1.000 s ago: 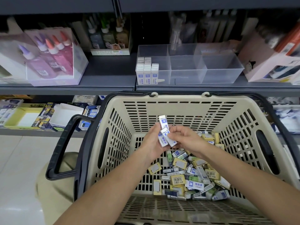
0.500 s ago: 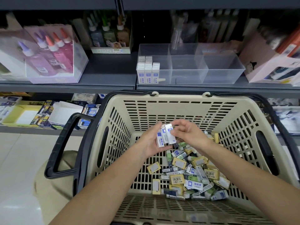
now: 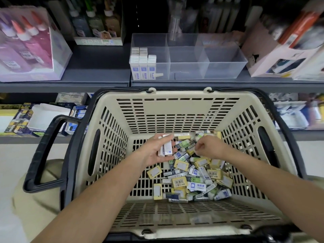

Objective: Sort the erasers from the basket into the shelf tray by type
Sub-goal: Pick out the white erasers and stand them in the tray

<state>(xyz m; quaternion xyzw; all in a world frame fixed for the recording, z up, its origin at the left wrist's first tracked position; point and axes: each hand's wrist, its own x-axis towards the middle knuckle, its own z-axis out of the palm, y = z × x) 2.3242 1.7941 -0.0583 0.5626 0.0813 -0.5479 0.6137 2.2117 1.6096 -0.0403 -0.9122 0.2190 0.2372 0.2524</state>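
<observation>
The left hand (image 3: 154, 153) is over the basket (image 3: 108, 137). Its fingers curl around a little stack of white and blue erasers (image 3: 165, 147). The right hand (image 3: 208, 148) dips into the eraser pile (image 3: 196, 176) with its fingers bent. I cannot tell if it has hold of one.

The stack could slip and fall back into the pile, because it is held loosely and more may be added. The right hand could also grab a wrong kind, because the kinds lie all mixed up.

There is one basket and one clear shelf tray (image 3: 243, 62). The tray has three parts along the front. Three tray erasers (image 3: 143, 70) stand in front in the left part, with more behind. The hand holds at least two. The pile has yellow, green and white and blue ones, too many to count.
</observation>
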